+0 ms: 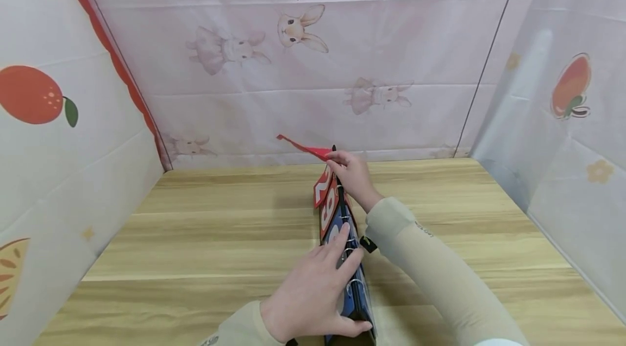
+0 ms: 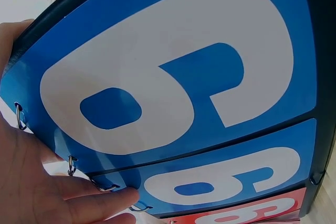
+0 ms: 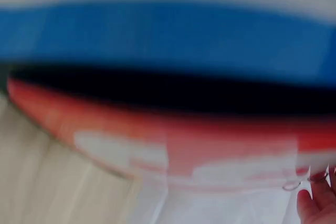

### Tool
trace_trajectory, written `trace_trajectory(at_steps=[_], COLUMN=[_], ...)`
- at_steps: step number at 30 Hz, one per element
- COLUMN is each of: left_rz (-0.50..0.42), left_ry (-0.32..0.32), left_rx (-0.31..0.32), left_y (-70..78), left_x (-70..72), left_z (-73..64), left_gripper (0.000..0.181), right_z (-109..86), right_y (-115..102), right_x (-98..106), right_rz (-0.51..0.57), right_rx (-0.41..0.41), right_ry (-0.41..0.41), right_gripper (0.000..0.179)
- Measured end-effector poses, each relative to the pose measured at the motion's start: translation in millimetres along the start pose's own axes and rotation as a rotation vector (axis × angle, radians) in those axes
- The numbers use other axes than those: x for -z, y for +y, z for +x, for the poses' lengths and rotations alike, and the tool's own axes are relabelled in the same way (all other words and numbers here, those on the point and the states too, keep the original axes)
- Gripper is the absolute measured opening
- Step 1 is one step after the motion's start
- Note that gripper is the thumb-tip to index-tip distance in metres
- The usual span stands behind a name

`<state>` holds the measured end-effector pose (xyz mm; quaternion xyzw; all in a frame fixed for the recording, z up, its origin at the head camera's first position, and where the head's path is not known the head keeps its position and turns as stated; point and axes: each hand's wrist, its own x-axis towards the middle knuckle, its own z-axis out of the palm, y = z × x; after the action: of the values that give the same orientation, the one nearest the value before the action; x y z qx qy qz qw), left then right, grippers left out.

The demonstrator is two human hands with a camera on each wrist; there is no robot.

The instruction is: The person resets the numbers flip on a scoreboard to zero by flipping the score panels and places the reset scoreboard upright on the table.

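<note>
The flip scoreboard (image 1: 330, 226) stands on the bench (image 1: 220, 226); at its near end the left hand (image 1: 310, 291) has fingers spread, at its far end the right hand (image 1: 356, 176) pinches a red card (image 1: 320, 152). Only the left wrist view shows its large blue 6 (image 2: 252, 3) whole; the right wrist view blurs its numbers.

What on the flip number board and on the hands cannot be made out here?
Head: the pinched red card, turned nearly edge-on, so its number is unreadable.
Head: part of the blue cards, hidden behind the left hand.
Left wrist: part of the lowest red card, cut off by the bottom edge.
Right wrist: the red cards, too blurred to read.
Right wrist: most of the right hand, cut off at the corner.
</note>
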<state>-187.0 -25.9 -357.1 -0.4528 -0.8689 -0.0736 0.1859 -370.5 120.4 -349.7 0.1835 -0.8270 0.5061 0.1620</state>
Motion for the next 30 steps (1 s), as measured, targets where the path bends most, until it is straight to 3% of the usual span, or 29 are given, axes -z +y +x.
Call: trace_trajectory(at_steps=[2,10,16,21,27,30], left_rz=[-0.003,0.008,-0.011,0.013,0.036,0.038], left_ry=[-0.002,0.023,-0.012,0.012,0.030,0.029], left_rx=[0.001,0.001,0.005,-0.007,-0.009,-0.009], left_y=[-0.1,-0.8,-1.0,-0.2,0.2,0.2], left_x=[0.0,-0.5,0.2,-0.6,-1.1,-1.6], left_z=[-0.2,-0.7,0.0,-0.2,0.0,0.3], left_gripper=[0.089,0.089,0.089,0.090,0.091,0.090], right_z=[0.3,6.4,8.7,10.3,12.8,11.8], right_y=[0.0,-3.8,-2.1,-3.2,-6.9,-6.0], right_x=[0.7,6.2,9.6,10.7,12.1,13.3], right_rz=[-0.078,-0.341,-0.427,-0.474,-0.625,-0.630], right_rx=[0.047,0.156,0.177,0.194,0.210,0.210], right_ry=[-0.028,-0.219,-0.299,-0.333,-0.355,-0.355], right_gripper=[0.020,0.023,0.029,0.035,0.038,0.038])
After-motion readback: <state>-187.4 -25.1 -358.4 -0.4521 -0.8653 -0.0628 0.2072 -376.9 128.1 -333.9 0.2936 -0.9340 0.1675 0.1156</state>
